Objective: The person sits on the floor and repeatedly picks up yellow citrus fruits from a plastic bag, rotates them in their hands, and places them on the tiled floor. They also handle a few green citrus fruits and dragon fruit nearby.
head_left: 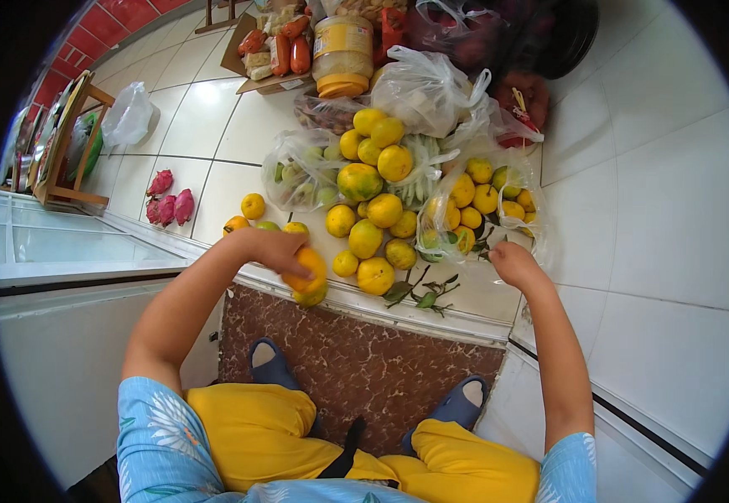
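Observation:
My left hand (276,253) is closed around an orange citrus fruit (309,265), blurred, at the left of a loose pile. Just under it shows another yellow citrus fruit (311,295). The pile of yellow citrus fruits (365,239) spreads across the tiled floor in front of me. My right hand (516,264) has its fingers curled in at the near right rim of a clear plastic bag (531,236). Citrus fruits (485,198) lie inside that bag. A leafy twig (484,242) meets my right fingertips; whether they grip twig or film is unclear.
Cut leafy twigs (427,297) lie by the door track (402,320). Several dragon fruits (166,207) and a few citrus fruits (252,205) sit leftward. Behind the pile stand a bag of green fruit (304,173), a plastic jar (342,53) and a cardboard box (241,47).

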`<action>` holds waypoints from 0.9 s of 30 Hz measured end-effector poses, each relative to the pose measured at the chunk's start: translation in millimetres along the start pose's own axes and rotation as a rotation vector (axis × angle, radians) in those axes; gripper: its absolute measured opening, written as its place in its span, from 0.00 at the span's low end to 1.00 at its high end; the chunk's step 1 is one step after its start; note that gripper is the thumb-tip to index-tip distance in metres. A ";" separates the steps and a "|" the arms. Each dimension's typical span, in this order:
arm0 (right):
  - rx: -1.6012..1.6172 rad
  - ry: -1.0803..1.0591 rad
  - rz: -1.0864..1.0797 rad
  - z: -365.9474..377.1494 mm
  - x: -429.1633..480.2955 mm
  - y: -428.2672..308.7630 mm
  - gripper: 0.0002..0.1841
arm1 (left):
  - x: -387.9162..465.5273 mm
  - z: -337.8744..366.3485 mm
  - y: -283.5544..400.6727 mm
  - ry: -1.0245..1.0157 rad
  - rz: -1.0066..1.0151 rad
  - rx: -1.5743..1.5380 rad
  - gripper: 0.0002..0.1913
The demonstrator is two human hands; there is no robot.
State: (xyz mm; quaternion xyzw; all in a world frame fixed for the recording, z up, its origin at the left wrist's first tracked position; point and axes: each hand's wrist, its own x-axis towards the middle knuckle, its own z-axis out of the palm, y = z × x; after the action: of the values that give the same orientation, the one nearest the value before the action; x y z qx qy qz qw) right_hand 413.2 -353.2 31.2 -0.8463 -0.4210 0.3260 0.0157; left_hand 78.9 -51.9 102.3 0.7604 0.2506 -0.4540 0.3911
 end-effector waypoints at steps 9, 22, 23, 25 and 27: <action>0.000 0.178 0.190 50.8 36.8 62.4 0.28 | 47.7 70.3 -123.3 0.021 -0.198 0.083 0.36; 0.067 0.502 -0.130 79.1 60.1 -17.7 0.17 | 34.4 39.0 -75.9 0.279 -0.157 0.254 0.23; 0.046 0.432 -0.052 82.0 61.1 -25.9 0.18 | 30.4 32.1 -59.2 0.314 -0.129 0.271 0.22; -0.003 0.291 0.102 80.5 59.9 -36.8 0.21 | 22.1 21.3 -24.9 0.395 -0.041 0.239 0.20; 0.044 0.282 0.094 89.7 60.9 -37.2 0.23 | 11.4 16.0 4.2 0.491 0.060 0.142 0.18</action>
State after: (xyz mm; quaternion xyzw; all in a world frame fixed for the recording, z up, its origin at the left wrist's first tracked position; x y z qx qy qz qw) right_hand 362.7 -307.4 -61.0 -0.9018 -0.3675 0.2137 0.0780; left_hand 79.4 -67.1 89.3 0.8804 0.2829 -0.2606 0.2774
